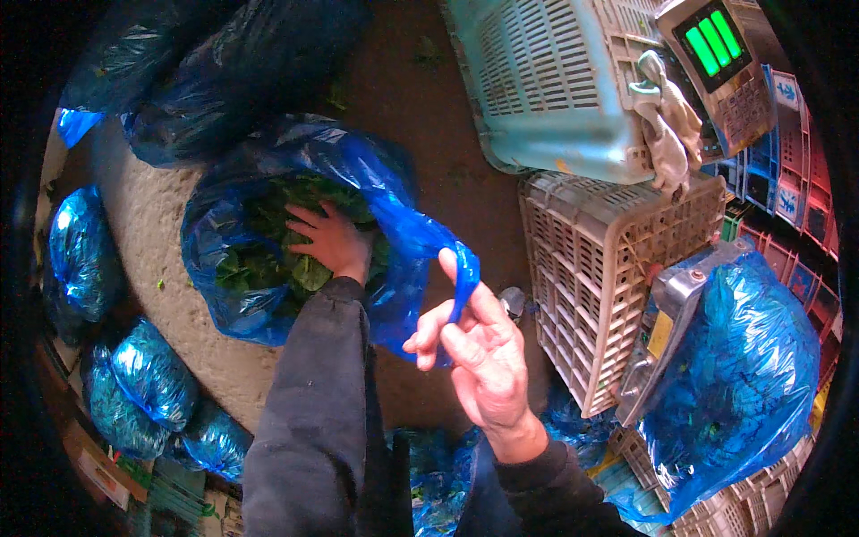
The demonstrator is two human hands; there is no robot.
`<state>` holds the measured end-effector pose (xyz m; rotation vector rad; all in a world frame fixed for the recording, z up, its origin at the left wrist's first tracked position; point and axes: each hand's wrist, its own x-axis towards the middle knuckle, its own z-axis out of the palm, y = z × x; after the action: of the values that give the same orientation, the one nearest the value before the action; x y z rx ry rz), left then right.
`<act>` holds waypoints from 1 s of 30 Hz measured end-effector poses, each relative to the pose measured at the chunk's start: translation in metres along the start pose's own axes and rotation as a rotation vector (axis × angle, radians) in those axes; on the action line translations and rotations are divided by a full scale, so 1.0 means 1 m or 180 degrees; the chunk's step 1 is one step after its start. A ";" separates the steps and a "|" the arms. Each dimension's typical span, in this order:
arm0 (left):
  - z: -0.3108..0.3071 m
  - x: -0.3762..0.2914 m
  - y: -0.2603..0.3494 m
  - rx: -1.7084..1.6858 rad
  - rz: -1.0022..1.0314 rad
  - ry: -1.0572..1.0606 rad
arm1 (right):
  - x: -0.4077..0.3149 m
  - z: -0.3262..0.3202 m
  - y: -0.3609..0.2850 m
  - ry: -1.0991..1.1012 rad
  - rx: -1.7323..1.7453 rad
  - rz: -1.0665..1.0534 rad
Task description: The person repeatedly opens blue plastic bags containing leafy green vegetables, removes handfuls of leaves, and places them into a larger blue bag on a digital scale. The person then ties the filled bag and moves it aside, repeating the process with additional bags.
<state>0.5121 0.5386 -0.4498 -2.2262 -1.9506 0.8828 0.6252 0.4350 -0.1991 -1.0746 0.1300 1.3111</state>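
Observation:
A blue plastic bag (pixel 402 225) stands with its mouth towards me, partly filled with dark green leafy vegetables (pixel 310 272). My left hand (pixel 332 243) reaches inside it, fingers spread, palm down on the leaves. Whether any leaf is caught under the palm is hidden. The bag's rim is stretched out to the right, where my right hand (pixel 488 352) grips a twisted strip of it. That strip runs over the index finger and down to the thumb.
Filled blue bags (pixel 154 372) line the left, with darker bags (pixel 248 74) beyond. At right, a turquoise plastic crate (pixel 557 151) rests on a beige crate (pixel 570 295), near a digital scale display (pixel 711 40), gloves (pixel 664 127) and a full blue bag (pixel 745 362) on a metal platform (pixel 678 282).

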 end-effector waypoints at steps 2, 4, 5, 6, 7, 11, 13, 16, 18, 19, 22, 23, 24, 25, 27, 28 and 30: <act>0.024 0.004 -0.011 0.0098 -0.0071 0.0412 | -0.001 -0.001 -0.002 -0.0016 -0.0069 0.0100; 0.017 -0.002 -0.010 -0.0054 -0.0024 0.0480 | -0.001 -0.011 -0.003 0.0061 -0.0173 0.0096; 0.012 -0.003 -0.012 -0.0242 0.0017 0.0349 | 0.000 -0.016 -0.006 0.0124 -0.0242 0.0085; 0.003 -0.004 -0.014 -0.0419 0.0062 0.0226 | 0.001 -0.019 -0.006 0.0187 -0.0296 0.0070; 0.002 -0.007 -0.013 -0.0336 0.0022 0.0254 | 0.002 -0.022 -0.007 0.0168 -0.0292 0.0059; 0.006 -0.004 -0.007 0.0198 -0.0201 0.0183 | 0.006 -0.021 -0.008 0.0052 -0.0188 0.0107; 0.009 -0.002 0.000 0.0300 -0.0215 0.0192 | 0.008 -0.020 -0.007 0.0021 -0.0123 0.0154; 0.005 0.000 -0.008 0.0086 -0.0149 0.0314 | 0.009 -0.025 -0.005 -0.0107 -0.0090 0.0099; -0.006 0.000 -0.015 -0.0127 -0.0138 0.0201 | 0.010 -0.026 -0.006 -0.0091 -0.0185 0.0075; -0.014 -0.002 -0.020 -0.0506 -0.0053 0.0191 | 0.009 -0.026 -0.007 -0.0005 -0.0170 0.0034; -0.041 -0.011 -0.042 -0.1484 0.0237 0.0176 | 0.008 -0.027 -0.007 0.0007 -0.0169 0.0008; -0.049 -0.012 -0.052 -0.1700 0.0354 0.0170 | 0.008 -0.025 -0.006 0.0019 -0.0156 0.0022; -0.057 -0.012 -0.067 -0.1884 0.0430 0.0182 | 0.008 -0.020 -0.006 -0.0014 -0.0121 0.0063; -0.055 -0.011 -0.078 -0.2156 0.0573 0.0388 | 0.007 -0.017 -0.006 -0.0034 -0.0154 0.0054; -0.046 -0.007 -0.101 -0.2686 0.0865 0.0806 | 0.008 -0.010 -0.007 -0.0075 -0.0216 0.0040; -0.045 -0.007 -0.111 -0.2909 0.0807 0.0738 | 0.008 -0.008 -0.006 -0.0026 -0.0250 -0.0004; -0.044 -0.011 -0.134 -0.3375 0.0945 0.0615 | 0.009 -0.007 -0.004 -0.0044 -0.0380 -0.0028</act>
<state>0.4118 0.5692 -0.3552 -2.9658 -2.3075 -0.5522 0.6343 0.4371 -0.2061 -1.1654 0.0370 1.3315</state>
